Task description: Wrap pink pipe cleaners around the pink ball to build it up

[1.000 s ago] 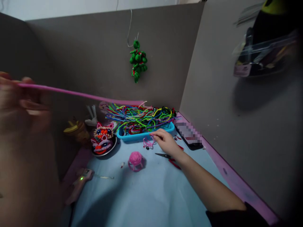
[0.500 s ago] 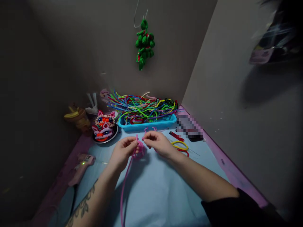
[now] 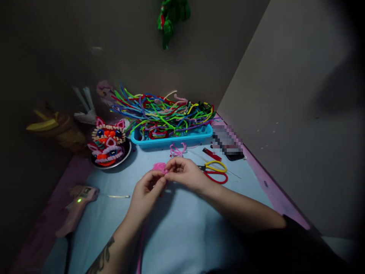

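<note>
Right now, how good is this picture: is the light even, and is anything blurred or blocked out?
Head view: dim and uneven, right edge nearly black; head view: soft shadow on the blue cover below the left hand and right hand, and the pink piece there lacks fine detail; head view: green ornament and brown container blurred, coarse squares masking most of the dark flat device.

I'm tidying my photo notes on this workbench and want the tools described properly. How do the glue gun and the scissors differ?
The glue gun is pale pink, while the scissors have one yellow and one red handle. The glue gun shows a lit green light and a dark cable; the scissors show neither. The glue gun lies at the picture's left, the scissors right of centre. Both lie on the table.
</note>
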The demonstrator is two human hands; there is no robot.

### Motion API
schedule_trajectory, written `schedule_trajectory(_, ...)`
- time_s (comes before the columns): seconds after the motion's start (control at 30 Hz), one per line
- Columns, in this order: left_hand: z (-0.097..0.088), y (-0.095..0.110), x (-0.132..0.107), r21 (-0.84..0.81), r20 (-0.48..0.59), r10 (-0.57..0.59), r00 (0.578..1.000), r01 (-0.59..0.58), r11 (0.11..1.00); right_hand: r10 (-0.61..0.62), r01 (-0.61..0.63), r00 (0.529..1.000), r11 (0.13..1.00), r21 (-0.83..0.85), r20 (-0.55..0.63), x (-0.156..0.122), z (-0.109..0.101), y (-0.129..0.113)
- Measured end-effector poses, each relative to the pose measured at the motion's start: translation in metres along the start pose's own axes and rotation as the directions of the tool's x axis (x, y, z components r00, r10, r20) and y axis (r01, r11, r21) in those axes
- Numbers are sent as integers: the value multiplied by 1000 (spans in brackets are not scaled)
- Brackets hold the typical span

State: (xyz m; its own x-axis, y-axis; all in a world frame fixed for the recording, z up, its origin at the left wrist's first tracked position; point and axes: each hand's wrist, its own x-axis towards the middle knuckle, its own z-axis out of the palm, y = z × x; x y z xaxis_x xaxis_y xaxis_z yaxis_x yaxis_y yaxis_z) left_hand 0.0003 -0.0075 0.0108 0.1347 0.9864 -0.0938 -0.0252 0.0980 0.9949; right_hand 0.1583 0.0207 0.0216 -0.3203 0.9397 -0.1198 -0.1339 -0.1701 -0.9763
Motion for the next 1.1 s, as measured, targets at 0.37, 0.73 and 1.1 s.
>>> schedule_trajectory(0.37, 0, 5, -2, 147, -33, 14, 999, -9, 989, -183, 161, 983, 930, -330, -34, -9, 5, -1)
schedule_trajectory(0.73, -1, 7, -2, -121, 20, -241, 970, 242, 963, -642, 672, 680, 356, -649, 353, -13, -6, 7)
schedule_trajectory(1.1, -9, 16, -5, 206, -26, 47, 999, -40, 978, -126, 173, 977, 940, -294, 172, -7, -4, -6)
